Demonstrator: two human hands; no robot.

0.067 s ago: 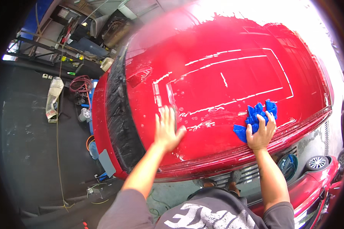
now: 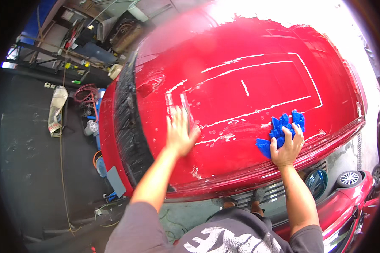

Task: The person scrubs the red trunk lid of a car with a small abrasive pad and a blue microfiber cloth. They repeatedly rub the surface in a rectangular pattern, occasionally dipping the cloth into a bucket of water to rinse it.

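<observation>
A wet red car roof (image 2: 266,78) spreads out below me, dotted with droplets and bright reflected light strips. My left hand (image 2: 180,133) lies flat on its left part, fingers stretched and thumb spread, near the dark windshield (image 2: 133,122). Whether anything thin is under that palm cannot be seen. Nearer the roof's right side edge, my right hand (image 2: 288,147) has bent fingers over a crumpled blue microfiber cloth (image 2: 279,126). The cloth bunches out ahead of the fingertips and to the left of the thumb, resting on the paint.
A round tub (image 2: 316,184) stands on the floor at right, beside another red car (image 2: 337,201). To the left are a coiled reddish hose (image 2: 86,93), a dark wall-like surface (image 2: 27,143) and a grey panel (image 2: 115,181). Clutter lies at the upper left.
My left hand has slid slightly left across the roof, toward the windshield. The right hand and blue cloth stay nearly in place; the whole view has shifted a little.
</observation>
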